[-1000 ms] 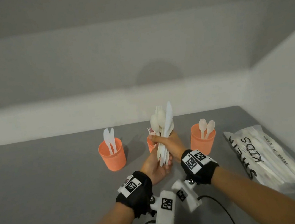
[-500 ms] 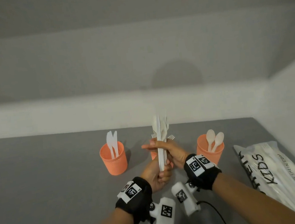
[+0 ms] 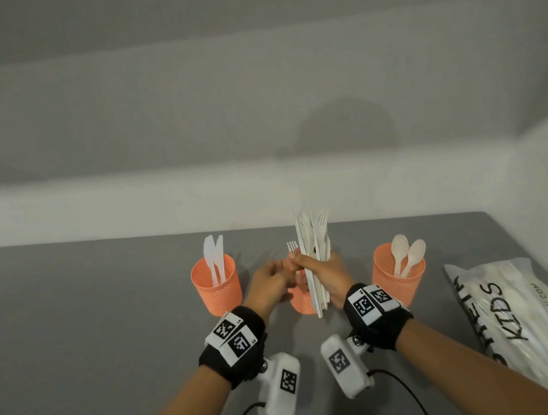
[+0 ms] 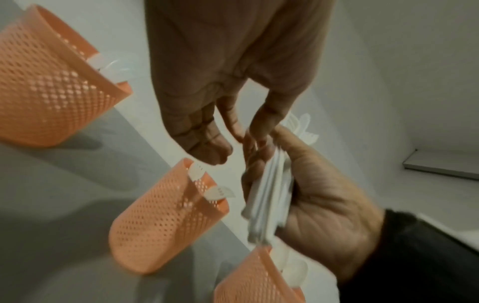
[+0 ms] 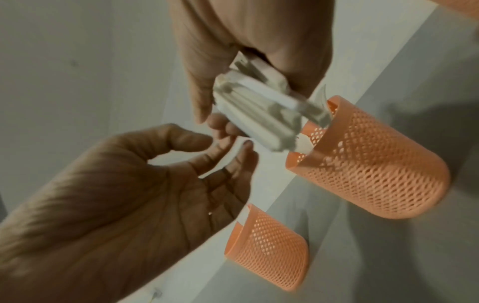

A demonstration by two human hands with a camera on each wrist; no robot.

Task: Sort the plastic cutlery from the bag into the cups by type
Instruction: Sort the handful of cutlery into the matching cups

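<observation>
Cutlery bundle [image 3: 315,264], white plastic, stands upright in the right hand [image 3: 329,274], which is clenched round the handles at mid-length, heads fanned up top so forks, spoons & knives can be told apart. It's held above the middle cup [image 3: 301,302], just in front of it. Left hand [image 3: 268,282] comes in from the side, fingers loosely curled, fingertips [image 5: 246,146] right at the bundle; looks like it's pinching one thin white piece, but right wrist view is blurred, so can't tell for sure whether it grips or just touches. My read: it's peeling off a single item to drop in a cup.

Three orange mesh cups in a row on the grey table [image 3: 74,335]: left cup [image 3: 217,288] w/ two knives, middle one w/ forks poking out behind the hands, right cup [image 3: 399,274] w/ two spoons. One type per cup, close together, so each drop is a short reach. Bag [image 3: 534,316], printed plastic, lies flat at far right, apart from the cups, more cutlery visible inside, so plenty left to sort.
</observation>
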